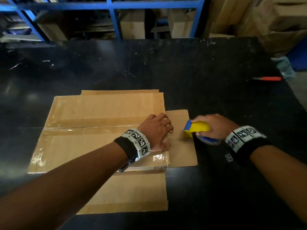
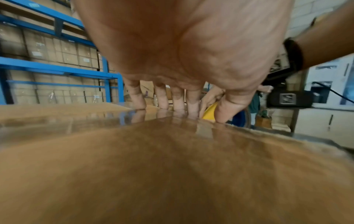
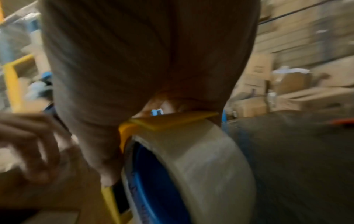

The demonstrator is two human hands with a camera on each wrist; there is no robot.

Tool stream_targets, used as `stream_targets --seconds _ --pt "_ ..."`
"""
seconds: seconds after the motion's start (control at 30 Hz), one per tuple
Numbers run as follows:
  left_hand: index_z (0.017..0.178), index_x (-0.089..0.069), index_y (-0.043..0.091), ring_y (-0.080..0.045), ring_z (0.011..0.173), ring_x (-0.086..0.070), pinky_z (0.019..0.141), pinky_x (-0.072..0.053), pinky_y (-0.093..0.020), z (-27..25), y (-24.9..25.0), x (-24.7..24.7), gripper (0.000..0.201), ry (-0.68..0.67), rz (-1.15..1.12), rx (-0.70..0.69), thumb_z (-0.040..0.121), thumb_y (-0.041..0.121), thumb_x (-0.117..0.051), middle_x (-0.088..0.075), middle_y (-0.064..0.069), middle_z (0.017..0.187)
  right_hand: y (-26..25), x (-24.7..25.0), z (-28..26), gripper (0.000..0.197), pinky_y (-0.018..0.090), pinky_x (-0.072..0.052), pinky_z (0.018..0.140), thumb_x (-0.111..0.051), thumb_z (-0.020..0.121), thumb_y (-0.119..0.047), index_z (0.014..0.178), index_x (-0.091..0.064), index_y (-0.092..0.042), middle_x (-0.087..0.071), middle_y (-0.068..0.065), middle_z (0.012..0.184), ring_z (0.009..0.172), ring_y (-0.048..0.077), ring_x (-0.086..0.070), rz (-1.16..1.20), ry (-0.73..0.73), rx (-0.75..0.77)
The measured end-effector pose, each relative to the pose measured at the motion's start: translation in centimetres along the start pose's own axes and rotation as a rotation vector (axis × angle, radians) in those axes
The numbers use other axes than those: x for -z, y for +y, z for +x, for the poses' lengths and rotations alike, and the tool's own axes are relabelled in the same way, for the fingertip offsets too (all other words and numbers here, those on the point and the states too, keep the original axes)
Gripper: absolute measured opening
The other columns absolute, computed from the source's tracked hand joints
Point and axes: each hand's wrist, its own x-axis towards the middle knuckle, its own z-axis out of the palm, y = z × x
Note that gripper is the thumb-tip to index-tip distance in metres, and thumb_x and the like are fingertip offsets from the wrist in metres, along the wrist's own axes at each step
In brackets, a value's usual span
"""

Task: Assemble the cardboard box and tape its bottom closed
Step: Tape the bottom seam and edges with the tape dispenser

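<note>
On the black surface (image 1: 191, 67) lay the cardboard box (image 1: 93, 141), its bottom face up and its flaps spread flat outward toward the near side, the far side and the right. Clear tape (image 1: 86, 128) ran along the centre seam where the two large flaps met, and glossy strips also showed along the left and near edges. The left hand (image 1: 157, 130) rested at the box's right edge, at the end of the seam. From the left wrist view its fingers (image 2: 161, 98) stood fairly straight, tips pressing down on the taped cardboard, with the thumb set at the edge; that grip held nothing, only pressed. Just beside it, over the right-hand flap (image 1: 181, 140), the right hand (image 1: 214, 127) was curled round a yellow and blue tape dispenser (image 1: 196, 127), its grip closed on the body. The right wrist view, blurred, showed the roll of clear tape (image 3: 201, 166) on its blue hub under the palm, with the yellow housing above it. Whether the tape strip was joined to the box at that point could not be told. Well apart, near the right edge of the surface, lay a red-handled tool (image 1: 269, 78). Beyond the far edge stood blue shelving (image 1: 114, 17) stacked with cartons (image 1: 132, 29).
</note>
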Motion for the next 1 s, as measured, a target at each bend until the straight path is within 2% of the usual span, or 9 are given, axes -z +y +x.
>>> stream_targets --seconds 0.1,0.23,0.3,0.43,0.53,0.63,0.73,0.87,1.0 --pt "0.136 -0.050 0.030 -0.019 0.128 -0.048 0.107 -0.041 -0.043 0.6 -0.2 1.0 0.055 0.085 -0.412 0.148 0.085 0.046 -0.064 -0.058 0.005 0.133 -1.2 -1.3 -3.7 0.061 0.034 -0.049 0.097 -0.079 0.076 -0.040 0.131 -0.053 -0.044 -0.065 -0.010 0.123 0.112 0.011 -0.062 0.304 0.334 -0.005" --pt "0.124 -0.059 0.030 -0.014 0.102 -0.067 0.098 -0.055 -0.041 0.8 -0.9 2.6 0.046 0.271 -1.043 0.313 0.079 0.039 -0.063 -0.069 0.005 0.109 -6.6 -3.1 -8.4 0.064 0.021 -0.048 0.093 -0.080 0.076 -0.026 0.135 -0.056 -0.033 -0.064 -0.006 0.123 0.110 0.005 -0.063 0.648 0.740 -0.024" --pt "0.117 -0.062 0.034 -0.014 0.096 -0.070 0.093 -0.056 -0.036 0.5 -1.1 3.7 0.033 0.277 -1.200 0.335 0.085 0.030 -0.066 -0.073 0.002 0.106 -9.3 -4.0 -9.9 0.067 0.022 -0.047 0.094 -0.081 0.076 -0.024 0.137 -0.055 -0.032 -0.061 -0.007 0.127 0.114 0.004 -0.060 0.666 0.853 -0.027" --pt "0.119 -0.064 0.023 -0.018 0.093 -0.073 0.085 -0.057 -0.031 -0.6 -0.7 6.1 0.022 0.226 -1.414 0.265 0.099 0.015 -0.062 -0.076 -0.014 0.109 -13.9 -5.6 -11.6 0.071 0.013 -0.043 0.093 -0.085 0.074 -0.008 0.137 -0.057 -0.024 -0.061 -0.005 0.125 0.114 -0.002 -0.058 0.679 1.020 -0.038" --pt "0.124 -0.063 0.015 -0.019 0.088 -0.068 0.081 -0.059 -0.029 -1.7 -0.3 7.1 0.025 0.145 -1.507 0.248 0.099 0.014 -0.063 -0.071 -0.014 0.098 -16.7 -6.5 -12.3 0.069 0.008 -0.042 0.089 -0.086 0.074 -0.015 0.137 -0.057 -0.024 -0.059 -0.011 0.122 0.111 -0.007 -0.056 0.693 1.092 -0.056" --pt "0.127 -0.063 0.010 -0.028 0.094 -0.070 0.087 -0.061 -0.039 -3.0 -0.7 7.3 0.031 0.081 -1.498 0.198 0.096 0.010 -0.068 -0.070 -0.022 0.096 -19.0 -7.1 -12.7 0.070 0.005 -0.042 0.085 -0.084 0.075 -0.024 0.137 -0.052 -0.032 -0.052 -0.023 0.120 0.109 -0.012 -0.054 0.687 1.130 -0.067" --pt "0.127 -0.063 0.008 -0.023 0.086 -0.073 0.075 -0.061 -0.031 -4.4 -1.3 7.5 0.036 0.080 -1.453 0.151 0.093 -0.001 -0.068 -0.071 -0.034 0.103 -21.0 -7.4 -13.0 0.068 0.003 -0.042 0.082 -0.080 0.076 -0.033 0.137 -0.050 -0.033 -0.054 -0.014 0.117 0.106 -0.014 -0.053 0.685 1.139 -0.071" --pt "0.120 -0.067 0.016 -0.028 0.092 -0.073 0.084 -0.060 -0.041 -5.7 -2.2 7.8 0.037 0.090 -1.379 0.103 0.089 -0.004 -0.070 -0.074 -0.030 0.103 -23.2 -7.9 -13.2 0.067 0.003 -0.042 0.080 -0.075 0.078 -0.043 0.139 -0.049 -0.034 -0.056 -0.009 0.117 0.105 -0.011 -0.053 0.689 1.132 -0.085" --pt "0.118 -0.066 0.017 -0.023 0.086 -0.074 0.076 -0.060 -0.030 -6.5 -2.9 8.2 0.037 0.099 -1.275 0.089 0.088 -0.004 -0.070 -0.076 -0.024 0.096 -24.6 -8.4 -12.9 0.069 0.007 -0.045 0.080 -0.077 0.079 -0.042 0.140 -0.046 -0.041 -0.053 -0.015 0.119 0.106 -0.007 -0.055 0.665 1.143 -0.124"
